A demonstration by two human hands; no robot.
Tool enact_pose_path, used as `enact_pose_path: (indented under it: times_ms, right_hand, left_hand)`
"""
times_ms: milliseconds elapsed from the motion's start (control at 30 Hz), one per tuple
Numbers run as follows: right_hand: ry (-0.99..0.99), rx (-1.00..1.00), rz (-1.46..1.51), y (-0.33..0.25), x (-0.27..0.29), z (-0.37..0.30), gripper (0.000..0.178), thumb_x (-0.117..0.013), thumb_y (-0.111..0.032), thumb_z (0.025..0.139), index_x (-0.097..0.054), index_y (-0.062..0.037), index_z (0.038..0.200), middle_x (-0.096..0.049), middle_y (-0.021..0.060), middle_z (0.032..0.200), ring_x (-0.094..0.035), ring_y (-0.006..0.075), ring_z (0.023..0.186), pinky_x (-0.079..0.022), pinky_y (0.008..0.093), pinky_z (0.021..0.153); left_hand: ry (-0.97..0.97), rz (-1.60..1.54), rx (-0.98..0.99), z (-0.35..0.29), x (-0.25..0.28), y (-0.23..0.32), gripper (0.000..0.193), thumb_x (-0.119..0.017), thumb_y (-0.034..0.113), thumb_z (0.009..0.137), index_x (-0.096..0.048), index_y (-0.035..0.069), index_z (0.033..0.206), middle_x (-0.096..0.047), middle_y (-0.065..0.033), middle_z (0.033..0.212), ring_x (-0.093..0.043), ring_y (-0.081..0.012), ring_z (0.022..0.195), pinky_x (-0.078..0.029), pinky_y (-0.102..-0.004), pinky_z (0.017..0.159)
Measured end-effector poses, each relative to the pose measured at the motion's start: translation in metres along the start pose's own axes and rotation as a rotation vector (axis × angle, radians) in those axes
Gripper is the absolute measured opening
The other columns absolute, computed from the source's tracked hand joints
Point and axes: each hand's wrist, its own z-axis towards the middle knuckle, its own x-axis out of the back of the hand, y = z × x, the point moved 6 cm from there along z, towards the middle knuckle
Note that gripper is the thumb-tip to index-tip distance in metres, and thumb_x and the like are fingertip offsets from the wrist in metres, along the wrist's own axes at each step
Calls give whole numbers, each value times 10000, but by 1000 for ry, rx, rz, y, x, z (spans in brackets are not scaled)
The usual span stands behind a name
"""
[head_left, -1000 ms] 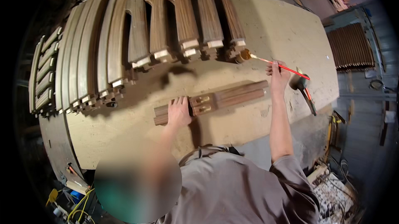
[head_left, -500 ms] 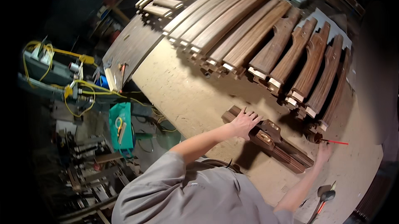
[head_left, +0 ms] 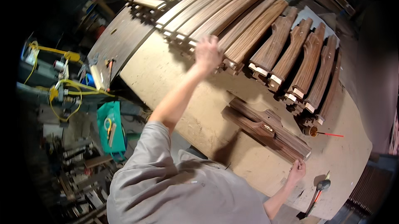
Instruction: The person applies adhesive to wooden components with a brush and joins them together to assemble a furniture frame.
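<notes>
My left hand (head_left: 209, 54) reaches out to the row of long brown wooden rails (head_left: 232, 9). Its fingers are curled over the near end of one rail. Pale tenon-like ends show along that row. Closer to me, two shaped dark wooden pieces (head_left: 266, 130) lie side by side on the workbench, each with a notched, rounded middle. By their right-hand end is my right hand (head_left: 297, 170), its fingers pressed together at the corner. What it pinches, if anything, is too small to make out.
Shaped wooden parts (head_left: 286, 45) continue the stack to the right. A small pot (head_left: 310, 131) holds a red-handled stick beside them. A black-headed mallet (head_left: 323, 185) lies on the workbench (head_left: 187, 116) at lower right. A green bag (head_left: 111, 126) and yellow cables stand at left.
My left hand has left the two dark pieces and moved up to the rails. My right hand has come from the pot to the dark pieces' end. Those pieces now lie slightly differently.
</notes>
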Motion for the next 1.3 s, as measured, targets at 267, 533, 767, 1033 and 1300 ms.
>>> enact_pose_path:
  times_ms: [267,533,767,1033,1300]
  right_hand:
    - [156,25,-65,-62,-26,-79,198,-601,-73,878,-632,26,1047,-626,45,770,-521,74,591,-424,219,519]
    - [167,-48,259,-116,-27,13,106,-652,-129,851,-625,-37,806,-501,-20,602,-440,58,492,-329,224,438]
    - [461,-289,231,-54,12,160,281,-709,-256,810,-666,12,879,-543,46,606,-502,117,524,-387,294,462]
    - [237,295,-469,-109,15,170,264,-608,-299,866,-674,-43,879,-634,164,695,-622,355,688,-474,434,617]
    - [-64,650,-766,-131,-13,150,167,-529,-182,877,-656,-86,927,-657,134,914,-623,305,905,-494,413,771]
  left_hand:
    - [-262,221,140,96,-34,4,695,-640,585,765,-602,14,1160,-596,-168,1156,-538,-316,1123,-487,-439,883]
    - [-347,-165,178,18,-2,-13,643,-697,434,631,-563,-44,1041,-539,-187,1103,-508,-327,1111,-448,-413,927]
    - [-573,-854,378,-101,-8,-42,776,-748,337,762,-388,-56,1327,-545,-208,1202,-554,-288,1074,-459,-388,890]
    - [-741,-1209,728,-169,2,-56,680,-687,325,851,-401,-26,1359,-555,-88,1170,-563,-167,976,-471,-312,770]
    - [-795,-1551,703,-182,6,-42,445,-585,229,923,-484,-25,1274,-571,-93,1162,-575,-179,1049,-491,-333,854]
